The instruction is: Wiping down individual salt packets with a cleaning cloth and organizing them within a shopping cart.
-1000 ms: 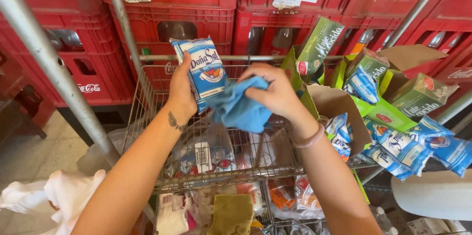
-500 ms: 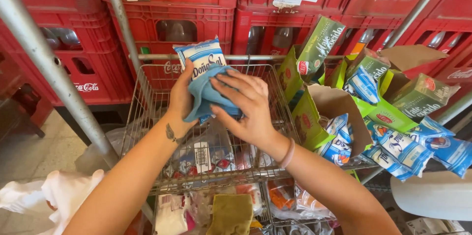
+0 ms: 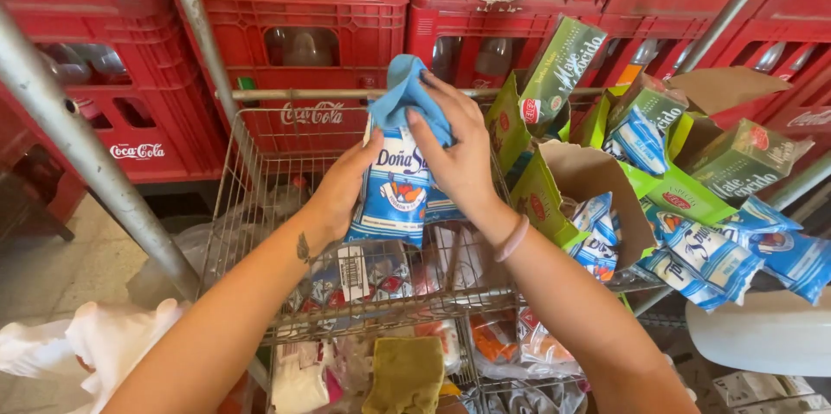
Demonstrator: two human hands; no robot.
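- A person's left hand (image 3: 351, 184) grips a blue-and-white food packet (image 3: 396, 193) from its left edge, fingers closed around it, holding it upright above a wire shopping cart (image 3: 251, 197).
- The right hand (image 3: 459, 150) is closed on a light blue cloth (image 3: 405, 93), pressing it against the top of the packet; the cloth bunches up over the packet's upper edge.
- A pink band (image 3: 513, 239) circles the right wrist, and a small dark tattoo (image 3: 303, 248) marks the left forearm.
- The packet hangs in mid-air just in front of the cart's rear wall, between the two hands, touching both the left palm and the cloth.
- Inside the cart lie more bagged goods, among them a yellow-green sponge (image 3: 404, 372) near the bottom edge of the view.
- To the right, an opened cardboard carton (image 3: 597, 176) with green flaps holds further blue-and-white packets (image 3: 705, 254), several spilling out towards the right.
- Green boxes (image 3: 749, 161) of the same kind stand tilted behind and beside the carton.
- Red plastic bottle crates (image 3: 303, 37) are stacked in rows behind the cart, with bottles visible through their openings.
- A grey metal pole (image 3: 82, 145) slants across the left of the scene, and white plastic bags (image 3: 104, 340) lie on the floor beside the cart.
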